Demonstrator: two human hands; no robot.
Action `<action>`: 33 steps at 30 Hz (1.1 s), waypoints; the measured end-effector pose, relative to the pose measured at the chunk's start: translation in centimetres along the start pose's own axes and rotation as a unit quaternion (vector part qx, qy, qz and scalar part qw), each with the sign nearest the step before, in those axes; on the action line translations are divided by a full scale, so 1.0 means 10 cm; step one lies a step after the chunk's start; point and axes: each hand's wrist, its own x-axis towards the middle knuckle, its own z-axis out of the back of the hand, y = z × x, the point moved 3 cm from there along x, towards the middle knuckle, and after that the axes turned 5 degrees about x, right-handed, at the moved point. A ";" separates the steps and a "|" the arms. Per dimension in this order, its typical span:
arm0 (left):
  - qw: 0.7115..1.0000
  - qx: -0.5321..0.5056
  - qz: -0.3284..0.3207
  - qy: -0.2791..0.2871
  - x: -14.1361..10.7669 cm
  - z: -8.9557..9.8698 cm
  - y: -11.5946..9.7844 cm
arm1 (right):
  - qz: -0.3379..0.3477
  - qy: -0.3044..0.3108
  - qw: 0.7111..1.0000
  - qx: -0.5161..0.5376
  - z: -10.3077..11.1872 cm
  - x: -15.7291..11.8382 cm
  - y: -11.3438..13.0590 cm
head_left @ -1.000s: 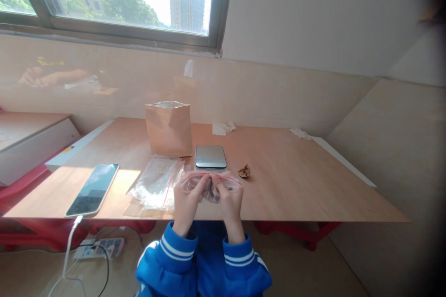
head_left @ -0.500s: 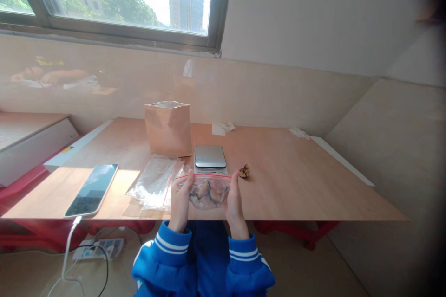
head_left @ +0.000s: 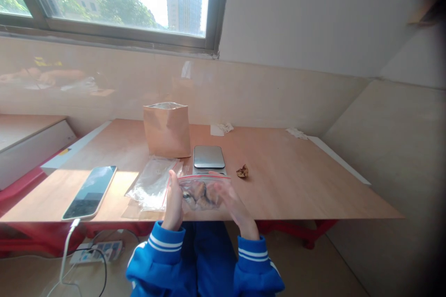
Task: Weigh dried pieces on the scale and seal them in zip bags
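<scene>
A clear zip bag (head_left: 200, 197) with a red seal line and several brown dried pieces inside is between my hands at the table's front edge. My left hand (head_left: 174, 202) grips its left end, thumb up. Across the bag's right front lies my right hand (head_left: 232, 202), its fingers blurred, so their hold is unclear. Just behind the bag is a small scale (head_left: 209, 157) with a silver top. One brown dried piece (head_left: 242, 171) rests to the right of the scale. A stack of clear bags (head_left: 151, 183) lies left of my left hand.
An open brown paper pouch (head_left: 167, 131) stands behind the clear bags. A phone (head_left: 91, 191) with a white cable (head_left: 63, 250) lies at the table's left front. Crumpled white scraps (head_left: 223, 128) sit at the back, more (head_left: 296, 133) at the back right.
My right hand has moved from the bag's right edge onto its front. My left hand and the bag have shifted slightly left. The view has shifted a little.
</scene>
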 end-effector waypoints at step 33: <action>0.947 0.208 -0.175 -0.172 0.71 1.02 -0.47 | 0.256 -0.191 0.796 -0.514 1.39 0.41 -0.12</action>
